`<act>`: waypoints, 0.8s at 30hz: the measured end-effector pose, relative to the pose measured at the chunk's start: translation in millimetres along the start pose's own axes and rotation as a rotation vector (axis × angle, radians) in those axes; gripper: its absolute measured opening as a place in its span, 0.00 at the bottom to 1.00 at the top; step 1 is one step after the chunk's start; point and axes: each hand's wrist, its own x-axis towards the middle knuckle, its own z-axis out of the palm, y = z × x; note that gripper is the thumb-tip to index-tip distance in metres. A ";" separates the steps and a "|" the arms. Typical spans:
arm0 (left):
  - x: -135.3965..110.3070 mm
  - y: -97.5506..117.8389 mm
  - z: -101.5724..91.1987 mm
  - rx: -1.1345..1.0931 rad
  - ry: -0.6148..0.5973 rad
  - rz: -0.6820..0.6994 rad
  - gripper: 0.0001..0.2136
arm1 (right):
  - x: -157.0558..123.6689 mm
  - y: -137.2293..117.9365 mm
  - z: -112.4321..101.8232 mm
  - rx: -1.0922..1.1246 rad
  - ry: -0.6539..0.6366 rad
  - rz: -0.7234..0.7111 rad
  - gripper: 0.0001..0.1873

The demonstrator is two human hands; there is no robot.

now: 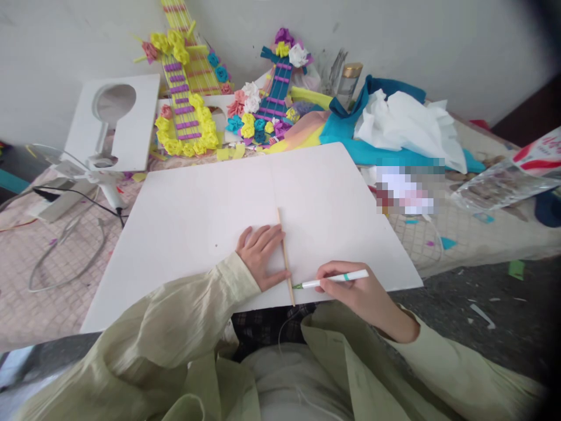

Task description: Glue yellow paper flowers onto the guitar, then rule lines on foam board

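white rectangular board [184,216] lies flat on the worktop [39,304], which is covered with a pale, diamond-patterned cloth. a thin, straight, light wooden stick [287,260] rests on it, running from near the middle to the edge closest to the person. the left hand [262,254] lies over the board, its grip spread, fingertips and thumb against the stick. the right hand's [350,286] grip pinches a slim white pen with a teal band [335,279], its green tip just beside the stick's near end. behind the board stand a yellow guitar-shaped piece with purple bars [182,96] and a smaller blue one [276,93], both trimmed with crumpled flowers. crumpled white sheeting [407,126] and a clear plastic bottle [495,181] lie on the right.
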 end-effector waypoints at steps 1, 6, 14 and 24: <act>0.0 0.0 0.2 0.001 0.003 0.002 0.35 | -0.8 0.2 0.2 0.002 -0.004 0.003 0.04; -0.2 -0.4 1.7 0.008 0.007 0.003 0.35 | -5.6 0.6 0.0 -0.032 -0.036 -0.001 0.04; -0.3 -1.9 3.3 0.012 0.017 0.008 0.35 | -15.1 -6.1 2.2 -0.161 -0.080 -0.015 0.05; -2.5 -2.2 -2.9 -0.028 0.031 0.072 0.25 | -32.8 -4.8 -40.7 0.032 0.506 -0.259 0.07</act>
